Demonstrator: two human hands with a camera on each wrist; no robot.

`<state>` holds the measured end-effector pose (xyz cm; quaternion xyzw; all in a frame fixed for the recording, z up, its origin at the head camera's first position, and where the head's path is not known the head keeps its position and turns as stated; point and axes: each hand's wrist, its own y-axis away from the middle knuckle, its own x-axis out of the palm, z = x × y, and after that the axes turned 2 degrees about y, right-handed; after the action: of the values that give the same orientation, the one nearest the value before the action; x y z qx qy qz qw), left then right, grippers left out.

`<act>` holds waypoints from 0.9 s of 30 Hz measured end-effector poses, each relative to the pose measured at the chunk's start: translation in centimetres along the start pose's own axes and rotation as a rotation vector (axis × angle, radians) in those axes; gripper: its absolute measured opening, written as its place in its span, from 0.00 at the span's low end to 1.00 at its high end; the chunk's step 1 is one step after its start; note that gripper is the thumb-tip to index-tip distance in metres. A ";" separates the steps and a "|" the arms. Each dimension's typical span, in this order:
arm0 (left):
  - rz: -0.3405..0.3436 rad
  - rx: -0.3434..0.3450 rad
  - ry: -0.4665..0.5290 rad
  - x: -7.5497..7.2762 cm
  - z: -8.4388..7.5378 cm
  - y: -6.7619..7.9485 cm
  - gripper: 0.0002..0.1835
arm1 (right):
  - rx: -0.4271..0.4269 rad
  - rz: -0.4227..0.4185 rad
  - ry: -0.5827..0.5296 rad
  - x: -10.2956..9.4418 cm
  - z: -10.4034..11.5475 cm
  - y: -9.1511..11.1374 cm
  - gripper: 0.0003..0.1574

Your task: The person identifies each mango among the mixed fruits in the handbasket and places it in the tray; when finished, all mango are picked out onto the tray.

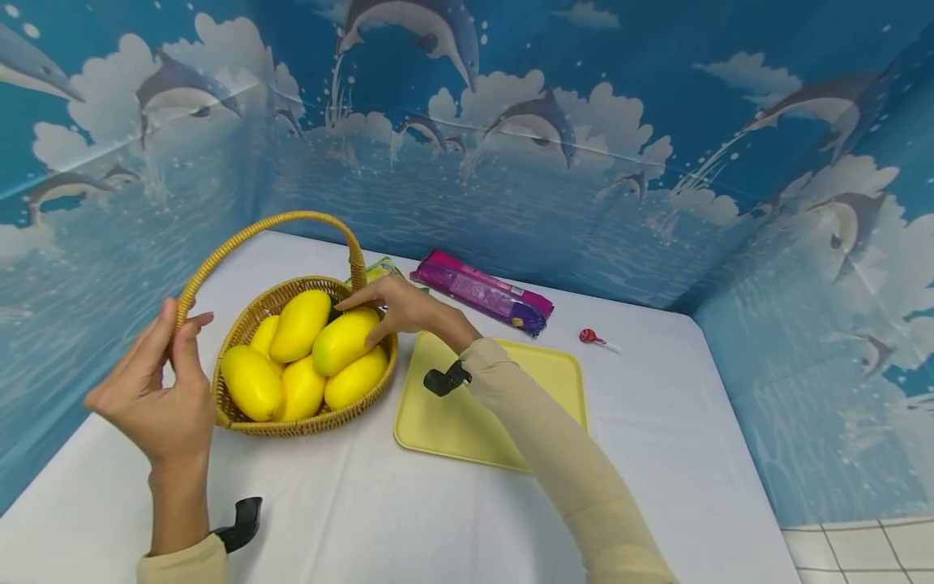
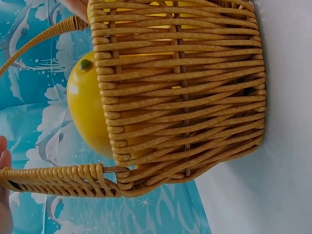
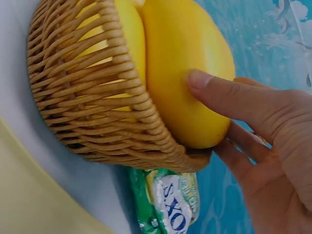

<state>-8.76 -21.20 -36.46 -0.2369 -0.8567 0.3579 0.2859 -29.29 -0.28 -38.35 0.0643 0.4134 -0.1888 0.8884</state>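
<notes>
A wicker basket (image 1: 321,422) full of several yellow mangoes stands on the left of the table. My left hand (image 1: 164,397) holds the left side of its tall arched handle (image 1: 251,230) between thumb and fingers. At the basket's right side, my right hand (image 1: 414,310) grips the upper right mango (image 1: 340,344). In the right wrist view, the thumb presses on the front of that mango (image 3: 183,48), and the other fingers reach behind it, partly hidden. The left wrist view shows the woven wall (image 2: 195,92) close up, with a mango (image 2: 87,112) rising above the rim.
Right of the basket lies a yellow tray (image 1: 452,434), partly under my right forearm. Behind it are a purple packet (image 1: 481,292) and a green packet (image 3: 168,200), the latter just behind the basket. A red lollipop (image 1: 589,336) lies farther right. Dolphin-printed curtains (image 1: 467,195) enclose the table.
</notes>
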 end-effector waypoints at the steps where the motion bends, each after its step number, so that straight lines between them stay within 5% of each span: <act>1: 0.002 -0.001 -0.005 0.0 0.0 0.0 0.12 | 0.005 -0.003 0.012 0.1 -0.1 0.0 0.38; 13: 0.013 -0.004 -0.027 0.0 0.0 0.0 0.12 | -0.007 -0.025 0.057 0.4 -0.4 0.1 0.35; 27: 0.002 0.000 -0.039 0.0 -0.1 0.1 0.12 | 0.047 -0.016 -0.081 -1.8 1.0 1.3 0.35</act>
<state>-8.66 -21.05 -36.48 -0.2310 -0.8619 0.3627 0.2687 -29.07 1.16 -36.40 0.0744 0.3729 -0.2078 0.9012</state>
